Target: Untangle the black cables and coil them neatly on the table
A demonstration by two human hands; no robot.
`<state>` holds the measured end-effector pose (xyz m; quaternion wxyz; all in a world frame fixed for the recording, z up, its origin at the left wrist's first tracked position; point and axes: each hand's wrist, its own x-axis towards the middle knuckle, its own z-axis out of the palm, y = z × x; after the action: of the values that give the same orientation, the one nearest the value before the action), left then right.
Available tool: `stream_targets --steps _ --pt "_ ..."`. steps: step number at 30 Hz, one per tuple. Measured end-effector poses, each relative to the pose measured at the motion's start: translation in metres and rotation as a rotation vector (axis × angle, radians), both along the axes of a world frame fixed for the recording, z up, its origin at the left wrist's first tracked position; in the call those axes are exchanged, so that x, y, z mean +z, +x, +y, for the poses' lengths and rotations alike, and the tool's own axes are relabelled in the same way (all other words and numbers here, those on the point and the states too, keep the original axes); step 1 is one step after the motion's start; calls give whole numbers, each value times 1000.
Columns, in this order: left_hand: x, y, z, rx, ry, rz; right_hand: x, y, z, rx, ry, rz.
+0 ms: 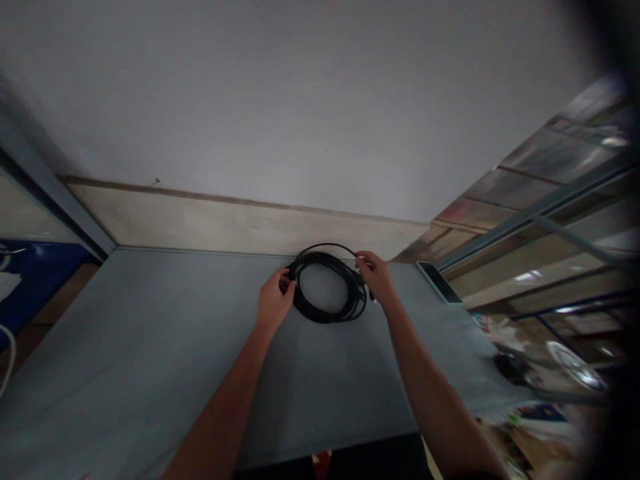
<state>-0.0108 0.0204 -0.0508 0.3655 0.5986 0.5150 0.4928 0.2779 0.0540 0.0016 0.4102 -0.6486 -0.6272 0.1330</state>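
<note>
A coil of black cable [320, 317] lies on the grey tabletop [200, 333], close to the wall. My left hand [276, 297] is closed on the left side of the coil, thumb and fingers around its strands. At the coil's upper right, my right hand [376, 273] pinches a single strand that arcs loosely above the other loops. A dark cable end with a small light tip [373, 296] pokes out below my right hand. Some of the fingertips are hidden behind the cable.
A pale wall [300, 120] rises behind the table. At the table's right edge lies a flat phone-like object [440, 283] with a dark face. A blue surface [45, 273] and a white cable [9, 360] are at the left. Blurred clutter fills the lower right, beyond the edge.
</note>
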Motion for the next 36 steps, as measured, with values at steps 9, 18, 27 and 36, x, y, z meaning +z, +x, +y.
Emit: stream_targets --steps 9,18,27,36 --pt "-7 -2 -2 -1 80 29 -26 -6 -14 8 27 -149" --pt "8 -12 -11 -118 -77 -172 -11 -10 -38 170 -69 578" --pt "19 -24 -17 -294 -366 -122 0 -3 -53 589 -542 726" --pt "24 -11 -27 -371 -114 200 -9 -27 -55 755 -590 417"
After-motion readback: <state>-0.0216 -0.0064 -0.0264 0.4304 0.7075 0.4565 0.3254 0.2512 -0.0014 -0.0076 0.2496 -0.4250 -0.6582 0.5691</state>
